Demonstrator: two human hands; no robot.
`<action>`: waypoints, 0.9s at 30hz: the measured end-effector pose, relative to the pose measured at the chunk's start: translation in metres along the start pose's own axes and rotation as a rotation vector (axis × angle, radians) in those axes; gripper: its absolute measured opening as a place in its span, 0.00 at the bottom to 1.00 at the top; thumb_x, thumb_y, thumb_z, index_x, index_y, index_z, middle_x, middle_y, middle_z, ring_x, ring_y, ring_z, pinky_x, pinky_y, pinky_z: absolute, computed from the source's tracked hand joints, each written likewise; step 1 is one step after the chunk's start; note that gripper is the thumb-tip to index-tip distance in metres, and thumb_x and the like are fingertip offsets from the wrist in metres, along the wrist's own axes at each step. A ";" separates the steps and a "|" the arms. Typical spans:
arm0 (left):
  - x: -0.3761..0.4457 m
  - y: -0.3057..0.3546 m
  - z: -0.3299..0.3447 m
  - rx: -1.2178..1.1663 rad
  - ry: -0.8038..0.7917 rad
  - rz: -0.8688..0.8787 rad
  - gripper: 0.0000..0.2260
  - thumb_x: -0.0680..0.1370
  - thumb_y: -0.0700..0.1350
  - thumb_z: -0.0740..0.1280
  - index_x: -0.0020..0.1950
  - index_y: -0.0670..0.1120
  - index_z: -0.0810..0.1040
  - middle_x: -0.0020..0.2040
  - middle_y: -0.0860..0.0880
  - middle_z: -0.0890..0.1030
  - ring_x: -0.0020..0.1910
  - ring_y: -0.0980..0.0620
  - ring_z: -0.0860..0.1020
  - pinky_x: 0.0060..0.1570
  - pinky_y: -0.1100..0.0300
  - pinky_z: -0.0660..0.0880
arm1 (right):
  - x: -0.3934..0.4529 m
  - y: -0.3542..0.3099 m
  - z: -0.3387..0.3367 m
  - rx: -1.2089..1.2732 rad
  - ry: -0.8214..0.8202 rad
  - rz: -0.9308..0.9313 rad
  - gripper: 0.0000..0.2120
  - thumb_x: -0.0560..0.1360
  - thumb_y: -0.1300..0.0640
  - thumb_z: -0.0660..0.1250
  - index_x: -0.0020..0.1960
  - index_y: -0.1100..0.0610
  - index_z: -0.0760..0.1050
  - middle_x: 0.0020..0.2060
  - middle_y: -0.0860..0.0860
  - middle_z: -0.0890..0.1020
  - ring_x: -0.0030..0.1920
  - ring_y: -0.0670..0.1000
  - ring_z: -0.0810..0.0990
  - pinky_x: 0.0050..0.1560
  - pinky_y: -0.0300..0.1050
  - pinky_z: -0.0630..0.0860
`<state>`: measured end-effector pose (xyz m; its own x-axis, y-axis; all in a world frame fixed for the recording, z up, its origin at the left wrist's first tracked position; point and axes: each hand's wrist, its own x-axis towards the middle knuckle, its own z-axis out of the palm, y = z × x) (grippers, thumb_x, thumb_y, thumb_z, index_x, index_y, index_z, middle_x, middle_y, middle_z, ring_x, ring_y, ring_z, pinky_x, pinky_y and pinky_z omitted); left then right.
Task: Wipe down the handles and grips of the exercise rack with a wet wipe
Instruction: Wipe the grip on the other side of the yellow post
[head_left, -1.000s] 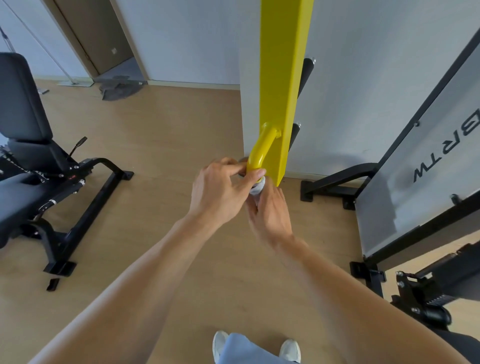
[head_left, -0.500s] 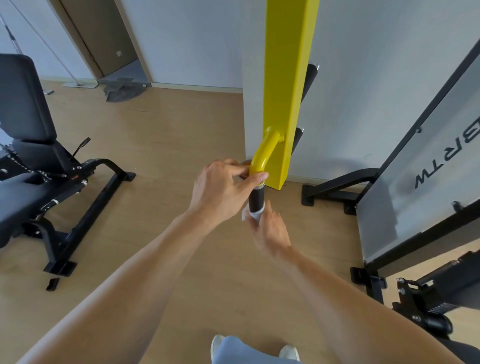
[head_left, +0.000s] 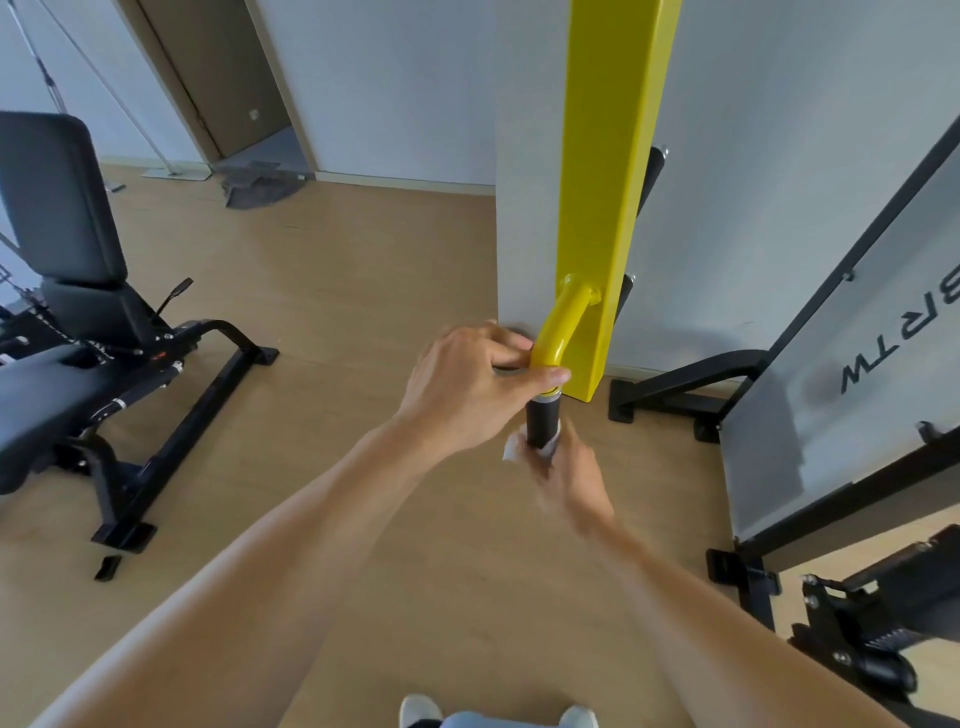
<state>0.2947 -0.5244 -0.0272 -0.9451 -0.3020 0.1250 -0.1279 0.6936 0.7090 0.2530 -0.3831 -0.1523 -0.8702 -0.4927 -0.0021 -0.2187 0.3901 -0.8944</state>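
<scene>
A yellow rack post (head_left: 613, 156) carries a curved yellow handle arm (head_left: 558, 332) that ends in a black grip (head_left: 542, 421). My left hand (head_left: 467, 384) grips the yellow bend just above the black grip, thumb across the front. My right hand (head_left: 571, 478), blurred by motion, is wrapped round the lower end of the black grip with a white wet wipe (head_left: 514, 447) between palm and grip. A corner of the wipe sticks out on the left.
A black weight bench (head_left: 67, 332) stands on the wooden floor at the left. A grey panel with black frame (head_left: 841, 405) leans at the right, with black machine parts (head_left: 862, 649) below it. A doorway and a dark cloth (head_left: 254, 187) lie at the back.
My right hand with the wipe has slid down the black grip, away from the left hand, uncovering the grip's upper part. The left hand has stayed on the yellow bend.
</scene>
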 end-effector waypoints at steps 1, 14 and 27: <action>0.001 -0.001 0.002 -0.005 -0.007 0.017 0.17 0.68 0.68 0.68 0.48 0.61 0.88 0.56 0.62 0.83 0.63 0.63 0.75 0.62 0.55 0.73 | 0.002 -0.016 -0.005 0.050 0.063 -0.076 0.07 0.78 0.52 0.69 0.47 0.43 0.72 0.34 0.47 0.81 0.32 0.50 0.77 0.34 0.48 0.74; 0.011 -0.108 -0.032 -0.313 -0.284 0.152 0.25 0.77 0.62 0.67 0.73 0.57 0.73 0.70 0.63 0.74 0.70 0.70 0.67 0.68 0.75 0.62 | -0.051 0.012 0.106 -0.088 0.335 0.536 0.10 0.81 0.48 0.61 0.44 0.48 0.78 0.31 0.44 0.77 0.30 0.49 0.72 0.33 0.52 0.73; 0.095 -0.170 -0.084 -0.629 -0.421 -0.014 0.07 0.74 0.53 0.73 0.45 0.51 0.86 0.40 0.57 0.86 0.42 0.62 0.82 0.41 0.70 0.74 | 0.075 -0.164 0.147 0.569 0.673 0.272 0.06 0.79 0.52 0.70 0.51 0.53 0.84 0.45 0.53 0.87 0.46 0.49 0.84 0.47 0.45 0.80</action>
<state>0.2520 -0.7255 -0.0778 -0.9959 0.0546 -0.0728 -0.0639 0.1497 0.9867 0.2884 -0.5988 -0.0720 -0.9721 0.1858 -0.1432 0.1256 -0.1035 -0.9867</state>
